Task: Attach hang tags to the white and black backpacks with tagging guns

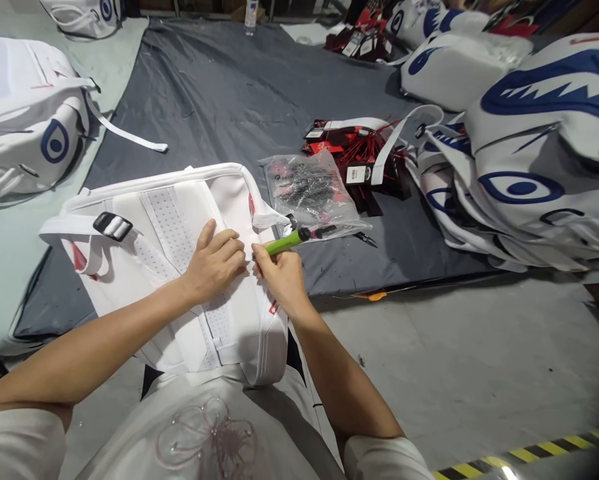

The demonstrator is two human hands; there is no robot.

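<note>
A white backpack [242, 320] lies with its padded, dotted back panel upward at the table's near edge, partly against my body. My left hand [216, 260] rests on it with bent fingers, and its fingertips close on the fabric near the right side; what exactly they pinch is hidden. Close beside it, my right hand [282, 277] is closed around a slim green tool with a black end [284, 243], whose working tip is covered by the fingers. A white strap with a black buckle [112, 227] crosses the backpack's upper left.
Beyond my right hand lie a clear plastic bag [309, 190], dark-tipped snips [365, 239] and red-and-black hang tags [362, 153]. White backpacks with blue eyes and teeth are piled at right [539, 153]; another backpack [24, 120] sits left. A bottle [250, 17] stands at the back.
</note>
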